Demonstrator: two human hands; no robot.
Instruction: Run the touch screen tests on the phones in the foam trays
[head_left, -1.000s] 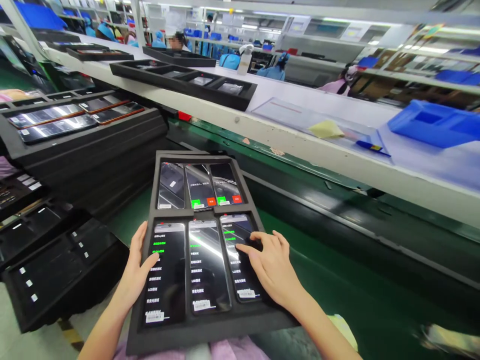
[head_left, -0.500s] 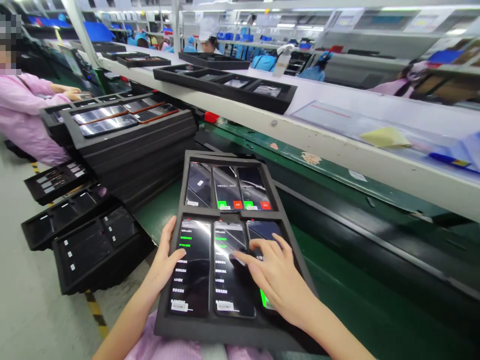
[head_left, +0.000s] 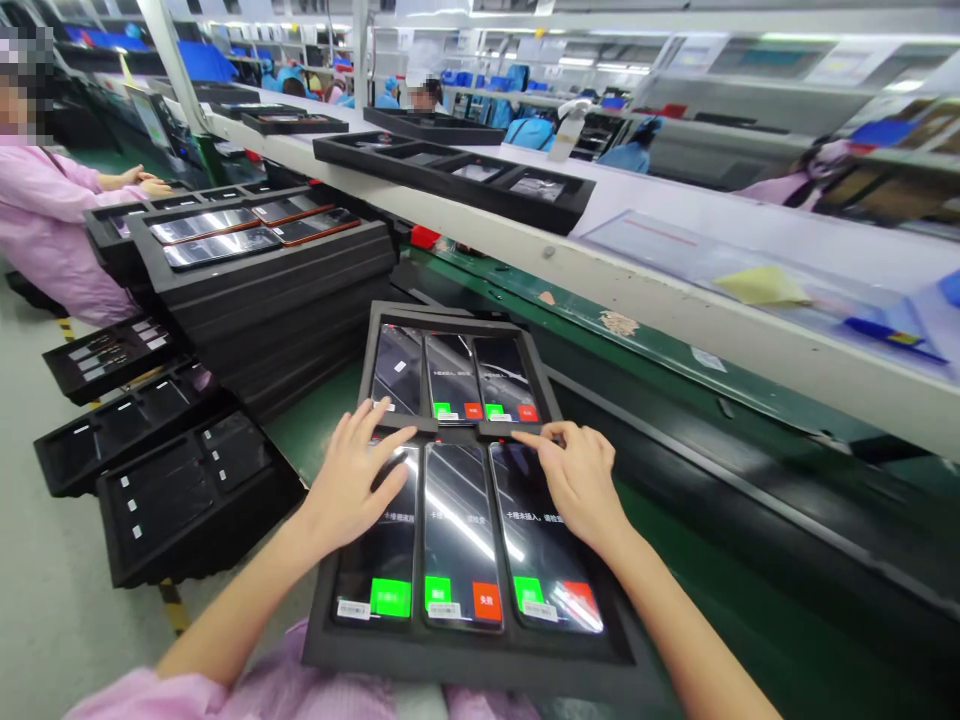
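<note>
Both hands lie flat, fingers spread, gripping nothing: left hand (head_left: 356, 480) on the near-left phone (head_left: 375, 560), right hand (head_left: 577, 480) on the near-right phone (head_left: 544, 550), long axes pointing away in the black tray (head_left: 465, 655).

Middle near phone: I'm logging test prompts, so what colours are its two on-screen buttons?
Green and red-orange on the middle near phone, head view.

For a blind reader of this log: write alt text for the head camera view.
Two bare hands rest on phones in a black foam tray: the left hand on the near-left phone, the right hand on the near-right phone. All six phones are lit, most showing green and red buttons. Stacked black trays stand to the left.
</note>
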